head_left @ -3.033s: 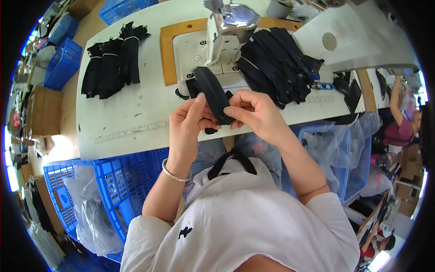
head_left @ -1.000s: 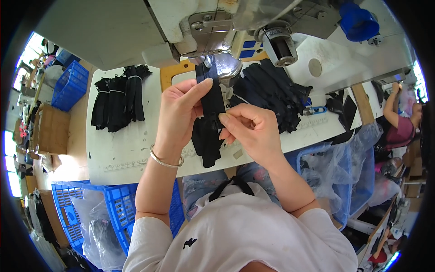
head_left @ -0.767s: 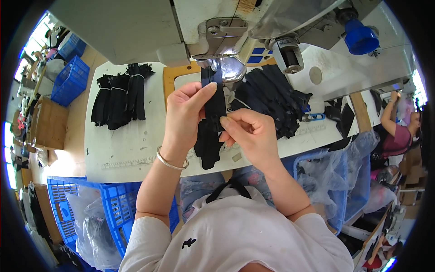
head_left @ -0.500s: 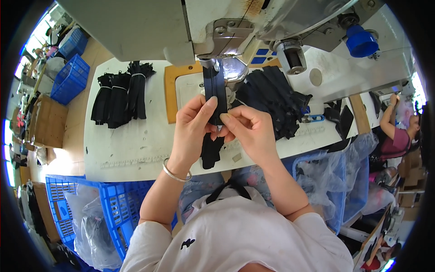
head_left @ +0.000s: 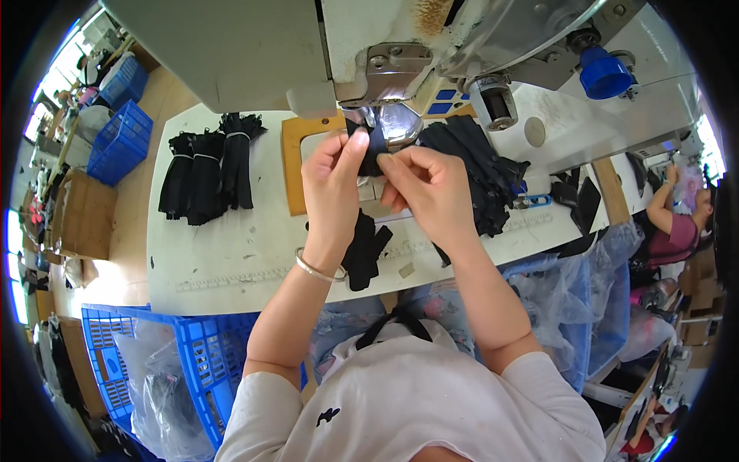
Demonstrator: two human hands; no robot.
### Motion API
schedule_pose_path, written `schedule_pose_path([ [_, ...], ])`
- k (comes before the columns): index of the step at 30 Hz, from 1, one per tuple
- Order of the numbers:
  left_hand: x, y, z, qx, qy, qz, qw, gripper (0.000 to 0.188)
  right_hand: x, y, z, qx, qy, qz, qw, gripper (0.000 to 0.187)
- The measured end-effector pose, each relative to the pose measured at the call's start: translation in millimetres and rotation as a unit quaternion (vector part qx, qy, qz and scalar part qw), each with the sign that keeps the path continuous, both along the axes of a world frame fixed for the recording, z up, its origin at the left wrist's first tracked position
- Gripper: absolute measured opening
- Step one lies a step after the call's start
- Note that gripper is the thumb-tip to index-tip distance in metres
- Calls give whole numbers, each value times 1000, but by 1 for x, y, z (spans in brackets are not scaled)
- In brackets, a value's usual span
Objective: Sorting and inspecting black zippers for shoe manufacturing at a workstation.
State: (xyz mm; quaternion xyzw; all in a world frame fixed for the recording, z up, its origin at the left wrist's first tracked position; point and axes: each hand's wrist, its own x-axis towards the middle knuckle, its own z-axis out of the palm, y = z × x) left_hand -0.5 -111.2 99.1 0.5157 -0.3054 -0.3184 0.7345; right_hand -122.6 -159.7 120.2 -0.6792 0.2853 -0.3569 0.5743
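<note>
A black zipper (head_left: 376, 142) lies under the head of the sewing machine (head_left: 389, 69), beside its shiny metal plate. My left hand (head_left: 332, 181) pinches the zipper's left edge between thumb and fingers. With fingertips pressed together, my right hand (head_left: 431, 189) grips its near right end. Part of the zipper is hidden behind the fingers. Below the hands, more black strips (head_left: 360, 254) lie at the table's front edge. To the right spreads a pile of loose black strips (head_left: 466, 165).
Tied bundles of black zippers (head_left: 204, 173) lie at the table's left. Thread snips with blue handles (head_left: 533, 202) rest right of the pile. Blue crates (head_left: 208, 369) with plastic bags flank my legs. Another person (head_left: 677, 231) sits at far right.
Both hands have moved up toward the machine head, and the zipper's near end has gone with them. The strips at the front edge now show more fully, fanned apart.
</note>
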Motion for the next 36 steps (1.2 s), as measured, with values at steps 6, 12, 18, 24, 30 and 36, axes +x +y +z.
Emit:
schedule_pose_path([
  [6, 15, -24, 6, -7, -10, 49, 999, 16, -6, 4, -5, 13, 36, -43, 998, 21],
  [12, 33, -43, -8, -60, 31, 27, 997, 15, -64, 40, -52, 108, 114, 6, 988, 18],
  [18, 37, -42, -6, -57, -15, 68, 996, 17, -108, 38, -67, -12, 181, -55, 982, 14],
  [24, 39, -8, 2, -14, -8, 86, 996, 19, -101, 3, -72, -453, 320, -132, 822, 19],
  [30, 71, 106, -61, 304, -313, 81, 896, 35, -83, -13, -87, -534, 404, -140, 729, 10],
  [36, 29, 117, -69, 283, -566, 234, 738, 18, -66, -30, -75, -443, 288, -168, 832, 6],
])
